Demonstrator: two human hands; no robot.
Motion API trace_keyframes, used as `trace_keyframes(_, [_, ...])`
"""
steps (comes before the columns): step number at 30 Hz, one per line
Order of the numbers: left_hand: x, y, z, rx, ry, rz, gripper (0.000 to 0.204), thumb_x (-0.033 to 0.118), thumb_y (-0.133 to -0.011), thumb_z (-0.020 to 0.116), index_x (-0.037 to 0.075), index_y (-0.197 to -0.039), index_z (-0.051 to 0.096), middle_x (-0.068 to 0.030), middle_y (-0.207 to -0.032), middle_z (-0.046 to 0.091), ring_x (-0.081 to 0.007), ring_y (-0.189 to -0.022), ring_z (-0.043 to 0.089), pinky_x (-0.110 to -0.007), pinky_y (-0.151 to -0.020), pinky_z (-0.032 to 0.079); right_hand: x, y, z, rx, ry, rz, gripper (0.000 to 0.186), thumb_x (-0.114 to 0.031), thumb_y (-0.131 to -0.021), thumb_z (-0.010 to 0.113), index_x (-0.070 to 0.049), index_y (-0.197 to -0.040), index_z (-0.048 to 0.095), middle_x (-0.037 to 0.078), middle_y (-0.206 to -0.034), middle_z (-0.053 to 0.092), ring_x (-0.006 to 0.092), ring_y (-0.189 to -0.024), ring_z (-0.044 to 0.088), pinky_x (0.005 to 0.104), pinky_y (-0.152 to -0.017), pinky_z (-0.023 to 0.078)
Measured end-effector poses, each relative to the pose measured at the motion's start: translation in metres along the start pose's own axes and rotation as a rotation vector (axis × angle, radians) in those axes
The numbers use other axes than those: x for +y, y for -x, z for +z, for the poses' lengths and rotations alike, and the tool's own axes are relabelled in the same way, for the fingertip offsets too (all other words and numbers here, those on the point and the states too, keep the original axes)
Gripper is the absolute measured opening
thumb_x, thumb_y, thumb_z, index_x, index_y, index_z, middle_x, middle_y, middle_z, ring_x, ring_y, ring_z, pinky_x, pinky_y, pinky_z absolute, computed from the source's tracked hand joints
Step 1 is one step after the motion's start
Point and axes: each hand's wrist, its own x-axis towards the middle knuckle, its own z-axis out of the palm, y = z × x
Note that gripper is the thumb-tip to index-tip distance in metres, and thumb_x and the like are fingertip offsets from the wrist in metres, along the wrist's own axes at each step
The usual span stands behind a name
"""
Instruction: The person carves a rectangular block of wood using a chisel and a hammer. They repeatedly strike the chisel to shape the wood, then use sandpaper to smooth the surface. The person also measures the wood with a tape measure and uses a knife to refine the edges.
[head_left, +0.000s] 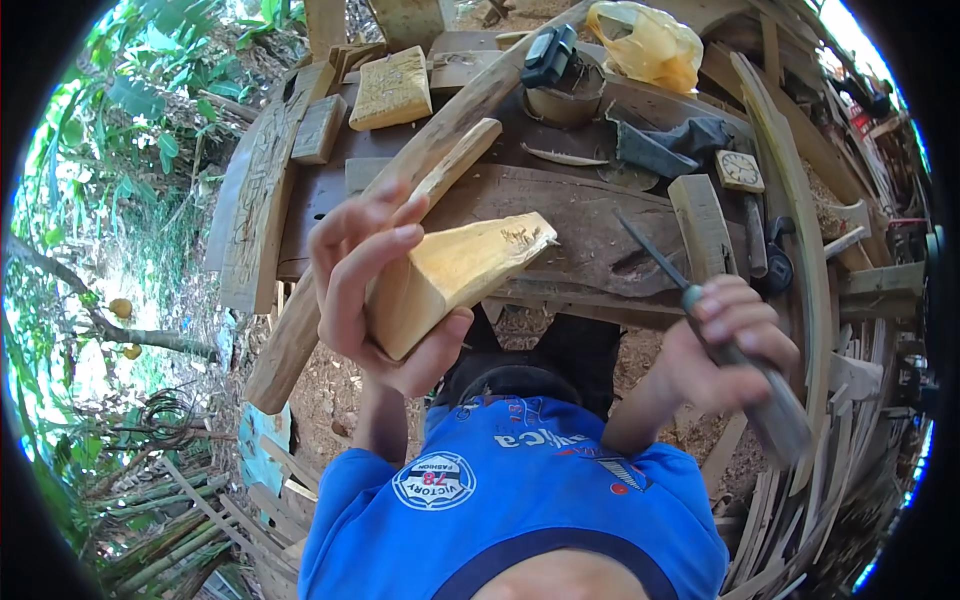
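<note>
My left hand (350,270) grips a pale, wedge-shaped wooden block (455,265), fingers behind and at its left, thumb under its lower edge. Its narrow far end is rough and points away to the right. In my right hand (730,345) is a chisel (655,250) with a thin dark blade and a thick, worn handle. The blade points up and left, apart from the block. Below both hands lies a brown wooden workbench (560,205). A squared wooden piece (703,225) stands just beyond my right hand.
A long pole (430,145) slants across the bench on the left, beside a split stick (462,158). Farther back are a tin (565,98), a dark device (548,55), a yellow plastic bag (650,45) and grey cloth (670,145). Offcuts (390,88) lie at the back left.
</note>
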Motion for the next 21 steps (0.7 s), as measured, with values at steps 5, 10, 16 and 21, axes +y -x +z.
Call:
trace_keyframes(5, [-0.008, 0.001, 0.014, -0.012, 0.274, -0.041, 0.043, 0.011, -0.062, 0.067, -0.004, -0.099, 0.05, -0.0241, -0.091, 0.055, -0.032, -0.082, 0.058, -0.041, -0.074, 0.049, -0.059, -0.037, 0.024, 0.238, -0.533, -0.246, 0.025, -0.03, -0.078, 0.061, -0.009, -0.079, 0.048, -0.001, -0.063, 0.047, 0.009, -0.051, 0.048, 0.022, -0.047, 0.035])
trace_keyframes(10, [0.001, -0.002, 0.024, 0.001, 0.386, -0.031, 0.042, 0.008, -0.062, 0.067, -0.004, -0.098, 0.05, -0.024, -0.089, 0.054, -0.0312, -0.081, 0.058, -0.042, -0.072, 0.049, -0.085, -0.03, 0.028, -0.128, -0.483, -0.227, 0.017, -0.02, -0.081, 0.059, -0.006, -0.09, 0.054, 0.003, -0.077, 0.061, 0.014, -0.063, 0.057, 0.0228, -0.055, 0.049])
trace_keyframes(16, [0.006, 0.002, 0.029, 0.017, 0.323, -0.045, 0.043, 0.002, -0.055, 0.066, -0.003, -0.096, 0.054, -0.0235, -0.086, 0.056, -0.0294, -0.078, 0.059, -0.039, -0.071, 0.049, -0.023, 0.011, 0.053, -0.268, -0.128, 0.007, 0.025, -0.007, -0.078, 0.06, -0.01, -0.09, 0.039, 0.001, -0.065, 0.048, 0.01, -0.047, 0.048, 0.026, -0.04, 0.043])
trace_keyframes(21, [-0.001, -0.003, 0.029, 0.048, 0.228, -0.04, 0.043, 0.003, -0.054, 0.065, -0.004, -0.095, 0.055, -0.0242, -0.086, 0.057, -0.0275, -0.077, 0.06, -0.036, -0.068, 0.049, -0.057, -0.021, 0.043, -0.08, -0.469, 0.078, 0.019, -0.012, -0.08, 0.058, -0.008, -0.084, 0.04, 0.001, -0.063, 0.049, 0.009, -0.044, 0.048, 0.0238, -0.04, 0.041])
